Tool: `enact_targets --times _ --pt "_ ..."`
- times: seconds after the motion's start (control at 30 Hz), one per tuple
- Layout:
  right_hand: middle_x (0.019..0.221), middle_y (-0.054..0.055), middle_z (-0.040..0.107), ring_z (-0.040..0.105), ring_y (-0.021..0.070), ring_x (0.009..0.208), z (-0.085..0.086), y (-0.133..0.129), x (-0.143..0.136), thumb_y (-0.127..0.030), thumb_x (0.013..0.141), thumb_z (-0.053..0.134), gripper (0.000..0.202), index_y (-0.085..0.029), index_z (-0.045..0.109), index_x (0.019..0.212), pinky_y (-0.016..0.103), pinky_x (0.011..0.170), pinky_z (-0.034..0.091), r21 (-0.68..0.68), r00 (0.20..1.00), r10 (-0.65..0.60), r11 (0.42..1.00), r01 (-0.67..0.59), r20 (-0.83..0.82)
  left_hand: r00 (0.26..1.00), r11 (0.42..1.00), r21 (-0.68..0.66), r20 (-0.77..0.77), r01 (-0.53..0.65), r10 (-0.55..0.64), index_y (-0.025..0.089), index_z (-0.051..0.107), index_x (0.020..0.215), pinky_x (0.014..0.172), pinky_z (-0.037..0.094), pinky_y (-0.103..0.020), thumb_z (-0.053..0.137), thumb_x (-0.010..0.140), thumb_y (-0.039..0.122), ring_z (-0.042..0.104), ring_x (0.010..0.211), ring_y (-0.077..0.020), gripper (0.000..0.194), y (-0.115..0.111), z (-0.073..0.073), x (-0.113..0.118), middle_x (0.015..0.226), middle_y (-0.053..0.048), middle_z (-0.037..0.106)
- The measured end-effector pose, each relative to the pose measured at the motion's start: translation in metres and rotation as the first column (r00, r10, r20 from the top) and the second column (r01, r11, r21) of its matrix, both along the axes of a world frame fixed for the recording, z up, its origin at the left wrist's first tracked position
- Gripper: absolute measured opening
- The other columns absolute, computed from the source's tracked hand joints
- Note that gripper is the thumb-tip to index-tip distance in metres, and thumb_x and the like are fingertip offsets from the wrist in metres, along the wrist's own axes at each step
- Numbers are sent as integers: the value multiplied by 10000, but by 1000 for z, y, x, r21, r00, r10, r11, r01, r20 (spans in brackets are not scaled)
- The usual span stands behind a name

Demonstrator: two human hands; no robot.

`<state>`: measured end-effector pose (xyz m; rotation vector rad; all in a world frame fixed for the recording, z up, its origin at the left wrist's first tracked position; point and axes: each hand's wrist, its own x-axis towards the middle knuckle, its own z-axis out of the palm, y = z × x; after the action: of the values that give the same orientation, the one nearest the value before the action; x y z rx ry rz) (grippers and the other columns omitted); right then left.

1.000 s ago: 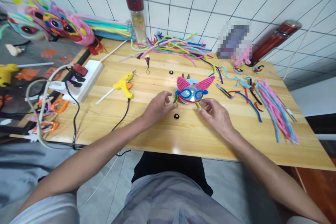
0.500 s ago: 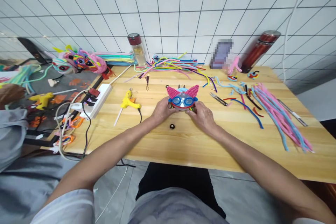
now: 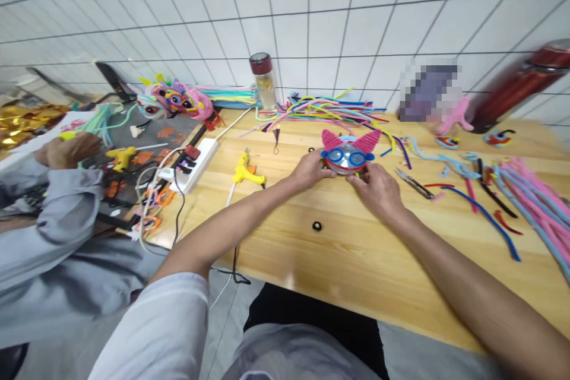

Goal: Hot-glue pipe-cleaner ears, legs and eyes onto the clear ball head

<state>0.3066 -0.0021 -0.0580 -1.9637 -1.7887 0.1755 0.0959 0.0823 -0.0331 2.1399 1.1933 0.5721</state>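
Both of my hands hold a small craft animal head [image 3: 346, 161] above the wooden table. It has pink pipe-cleaner ears, blue rings around the eyes and a red strip below them. My left hand [image 3: 310, 170] grips its left side, fingers closed. On the other side my right hand [image 3: 377, 189] pinches the lower edge with thumb and fingers. Its back and underside are hidden. Nearer to me, a small black ring [image 3: 316, 226] lies on the table. Thread snips [image 3: 414, 183] lie right of my right hand, and a yellow glue gun [image 3: 247, 174] lies to the left.
A white power strip [image 3: 201, 163] with cables lies at left, near a co-worker's hand [image 3: 73, 150] and a second glue gun [image 3: 121, 158]. Pipe cleaners [image 3: 320, 111] lie along the wall by a glass bottle [image 3: 266, 86]. A red thermos [image 3: 512, 92] and a pink-blue bundle [image 3: 534, 202] are at right.
The view has turned left, so the table's things appear farther right and more of the co-worker shows. My hands still hold the animal head, now slightly farther from me over the table.
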Motion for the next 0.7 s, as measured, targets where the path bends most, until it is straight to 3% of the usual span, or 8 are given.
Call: enact_targets --times 0.1,0.17,0.27,0.3,0.37,0.47,0.6,0.7 --pt "996 121 734 649 294 826 -1 -11 6 -572 913 684 411 -209 698 1105 379 679 431 47 999 26 999 -25 -27 989 999 36 -146 30 -24 79 528 1525 1009 552 -349 947 781 346 716 1181 -289 895 -15 21 -28 1397 -194 712" --pt "1067 130 752 650 281 789 0 -25 11 -602 910 674 525 -204 694 1250 396 695 459 111 997 51 993 -44 -56 952 993 113 -303 -12 46 110 550 1519 1119 508 -388 827 913 399 677 1315 -311 726 -37 38 -62 1469 -200 678" --pt "1151 135 763 667 271 790 4 -46 14 -578 923 647 591 -201 666 1377 428 763 506 110 994 71 992 -61 -89 768 963 152 -581 -222 269 225 550 1535 1038 545 -438 574 1068 474 730 1241 -333 530 -69 56 -118 1326 -154 765" --pt "1168 133 764 677 272 808 5 -52 15 -561 927 637 590 -200 661 1394 437 793 519 89 993 69 994 -60 -99 694 953 113 -662 -282 284 245 563 1517 1009 554 -443 518 1080 529 744 1212 -345 524 -76 59 -134 1284 -151 781" --pt "1190 131 762 693 278 849 7 -60 13 -538 926 627 592 -194 655 1408 452 845 538 41 991 52 998 -48 -123 641 952 40 -730 -303 235 263 542 1534 1008 553 -454 445 1090 581 737 1225 -360 555 -84 57 -157 1307 -155 770" --pt "1201 133 758 710 290 900 7 -64 9 -534 908 631 612 -178 654 1406 470 886 555 4 989 26 1000 -26 -147 719 966 16 -666 -256 202 267 548 1524 1057 535 -433 447 1090 554 706 1267 -334 531 -81 44 -170 1380 -148 717" --pt "1194 140 759 721 322 997 2 -67 7 -507 906 618 587 -179 664 1391 477 903 570 50 989 47 998 -41 -138 850 979 79 -487 -185 200 242 653 1402 1101 526 -409 552 1055 461 685 1230 -294 422 -66 24 -167 1305 -125 688" --pt "1205 156 758 719 350 1086 -1 -68 7 -472 919 606 566 -169 661 1394 485 918 575 104 990 61 993 -48 -128 883 973 137 -411 -187 228 226 696 1321 1115 531 -418 649 1002 367 669 1213 -290 352 -67 12 -161 1266 -116 685"
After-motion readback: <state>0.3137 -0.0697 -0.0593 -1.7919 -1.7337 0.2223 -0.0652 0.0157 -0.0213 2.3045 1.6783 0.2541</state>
